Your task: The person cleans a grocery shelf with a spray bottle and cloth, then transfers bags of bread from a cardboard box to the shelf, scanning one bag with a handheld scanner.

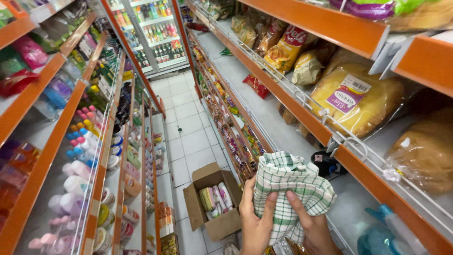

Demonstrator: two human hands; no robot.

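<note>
Beside the shelf edge [330, 137], both hands grip cloth [288, 189].

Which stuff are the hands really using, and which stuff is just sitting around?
In use:
- left hand
- right hand
- green checked cloth, held by both

Just there:
- open cardboard box on the floor
- blue spray bottle
- bagged bread

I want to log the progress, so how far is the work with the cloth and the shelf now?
Done: nothing that shows; the shelf has bare stretches, but wiped or not is unclear. In hand: both hands, left hand and right hand, hold the green checked cloth bunched up. Left: the cloth is not yet on the shelf; the open cardboard box still holds products.
</note>
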